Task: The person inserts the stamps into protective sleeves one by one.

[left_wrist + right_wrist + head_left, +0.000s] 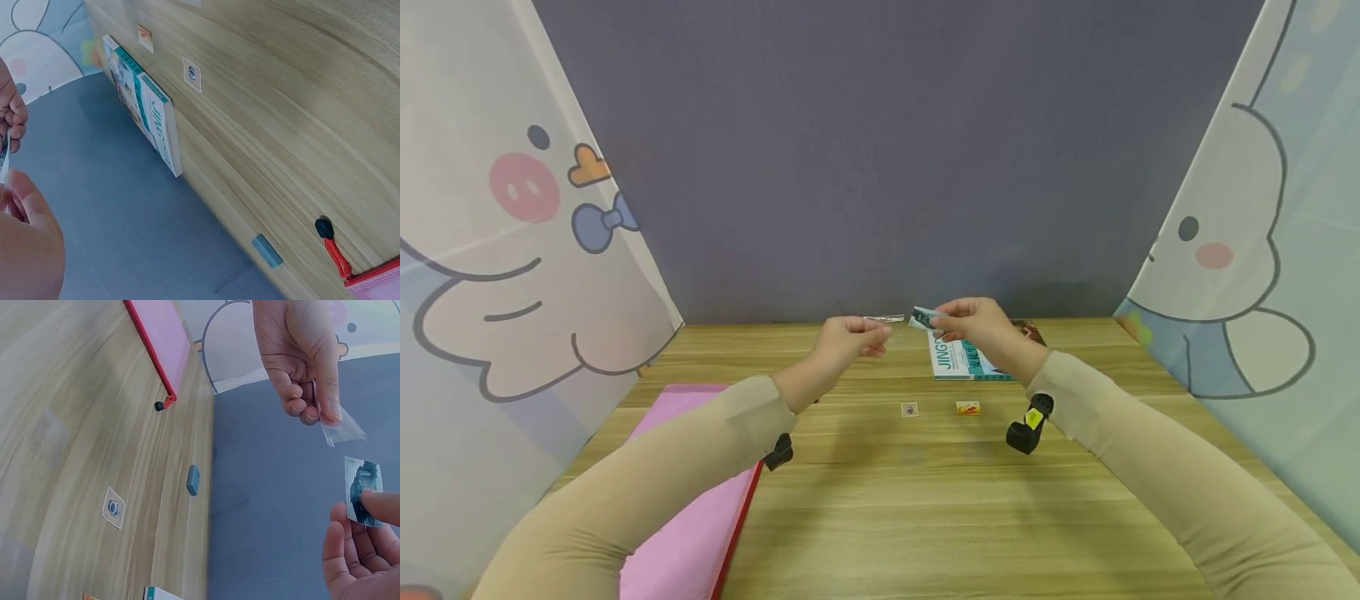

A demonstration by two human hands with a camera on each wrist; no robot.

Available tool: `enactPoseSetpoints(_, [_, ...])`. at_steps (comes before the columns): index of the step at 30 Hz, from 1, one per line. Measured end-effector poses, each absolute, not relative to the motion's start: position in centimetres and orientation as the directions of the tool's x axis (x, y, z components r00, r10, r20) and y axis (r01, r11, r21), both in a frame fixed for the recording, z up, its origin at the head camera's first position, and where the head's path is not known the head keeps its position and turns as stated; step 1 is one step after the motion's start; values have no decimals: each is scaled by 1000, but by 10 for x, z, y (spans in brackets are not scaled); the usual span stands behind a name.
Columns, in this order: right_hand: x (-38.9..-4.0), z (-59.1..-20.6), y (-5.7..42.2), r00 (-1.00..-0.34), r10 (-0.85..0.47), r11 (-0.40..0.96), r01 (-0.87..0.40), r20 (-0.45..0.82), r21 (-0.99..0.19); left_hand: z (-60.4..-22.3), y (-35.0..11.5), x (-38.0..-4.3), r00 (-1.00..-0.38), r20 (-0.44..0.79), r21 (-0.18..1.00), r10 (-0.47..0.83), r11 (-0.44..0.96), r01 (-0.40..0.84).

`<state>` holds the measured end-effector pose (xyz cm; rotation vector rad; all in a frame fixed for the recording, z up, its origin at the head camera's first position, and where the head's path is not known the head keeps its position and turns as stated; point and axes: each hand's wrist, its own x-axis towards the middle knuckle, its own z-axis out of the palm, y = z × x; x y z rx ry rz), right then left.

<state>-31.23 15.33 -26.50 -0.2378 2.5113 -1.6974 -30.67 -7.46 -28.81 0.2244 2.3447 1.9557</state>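
My left hand pinches a small clear plastic sleeve between thumb and fingers, above the far part of the table. Facing it, my right hand holds a green postage stamp with a dark picture and a perforated edge, the thumb lying on its face. A small gap separates the stamp from the sleeve in the right wrist view. On the table below lie a pale stamp with a round blue-grey design and an orange-and-yellow stamp. The left wrist view shows only part of both hands at its left edge.
A white and teal book lies at the back, partly behind my right hand. A pink pouch with a red zipped edge lies on the left. A small blue-grey block sits near the table's back edge. Faint translucent patches show on the wood.
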Motion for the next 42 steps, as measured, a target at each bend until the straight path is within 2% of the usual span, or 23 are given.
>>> enactPoseSetpoints(42, [-314,-274,148,-973,-229,305,-53,-19,-951,-286,-71,-304,-994,39,984,98,170,56])
